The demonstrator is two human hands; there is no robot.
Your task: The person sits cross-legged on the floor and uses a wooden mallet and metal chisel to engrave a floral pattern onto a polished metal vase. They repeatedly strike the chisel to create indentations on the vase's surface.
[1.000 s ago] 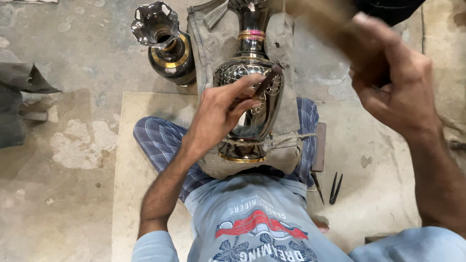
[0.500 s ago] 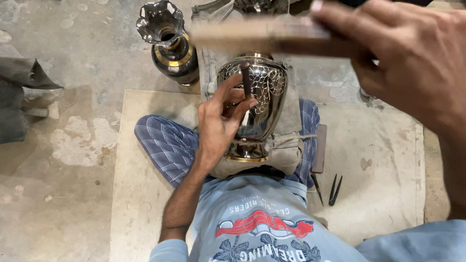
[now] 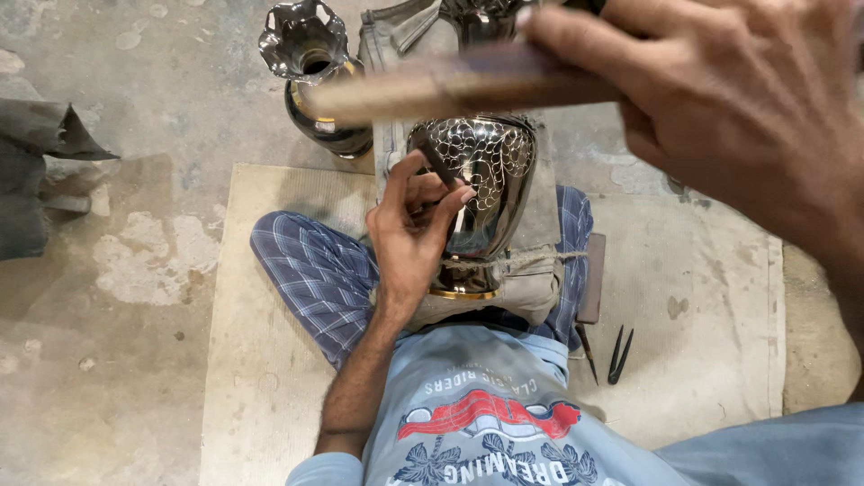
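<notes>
Left hand (image 3: 409, 238) pinches a chisel (image 3: 441, 166) against the vase (image 3: 486, 180); right hand (image 3: 747, 117) grips a wooden stick (image 3: 450, 85). A second vase (image 3: 315, 76) stands beside it on the concrete floor (image 3: 135, 360); small tools (image 3: 612, 355) lie on the mat (image 3: 702, 342).

Around the engraved metal vase (image 3: 481, 193) lying in the lap, room is running short: the left hand (image 3: 409, 238) is pressing a thin chisel (image 3: 441, 166) against its near-left flank, and the right hand (image 3: 747, 117) is holding a wooden stick (image 3: 468, 85) across the space just above it, blocking any straight drop from overhead. Beyond its upper left a second, fluted vase (image 3: 315, 81) is standing close (only a narrow gap is showing between them), while to its right a flat bar (image 3: 591, 279) and dark pointed tools (image 3: 612, 351) are lying on the mat (image 3: 702, 297). The mat farther right and the bare floor (image 3: 135, 315) well left of the vase are offering open passage.
</notes>
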